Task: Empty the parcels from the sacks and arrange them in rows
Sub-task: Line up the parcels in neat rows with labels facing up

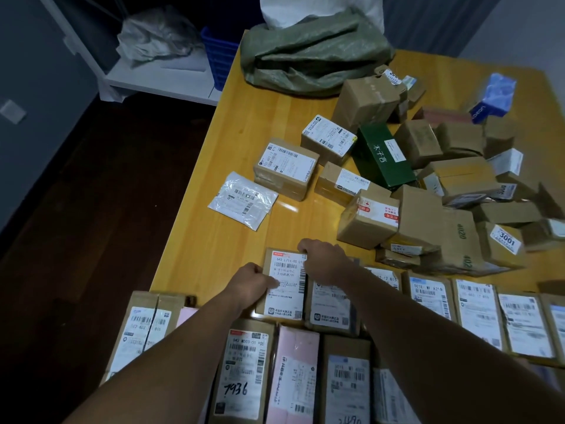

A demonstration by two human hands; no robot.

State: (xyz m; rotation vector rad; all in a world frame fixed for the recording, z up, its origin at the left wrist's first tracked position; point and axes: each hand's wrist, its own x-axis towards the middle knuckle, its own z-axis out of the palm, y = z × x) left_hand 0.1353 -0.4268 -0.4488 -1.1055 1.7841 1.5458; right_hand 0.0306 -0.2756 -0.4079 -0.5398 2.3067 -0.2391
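Two hands clamp one flat brown cardboard parcel with a white label [287, 290], left hand [255, 283] fingers curled on its left edge, right hand [325, 263] on its far edge, likely squaring it label-up into the farther row [428, 298] at its left end on the yellow wooden table [208, 240].

Hands: two, left hand [254, 283] and right hand [324, 264]
Held parcel [287, 296]: one
Sacks: two at the table's [260, 117] far edge, green sack [312, 53] and white sack [287, 10]
Green box [383, 157]: one
Blue box [493, 97]: one
White flat mailer [243, 200]: one
Pink parcels [295, 377]: two, near edge
Brown cartons [428, 215]: heaped, uncountable
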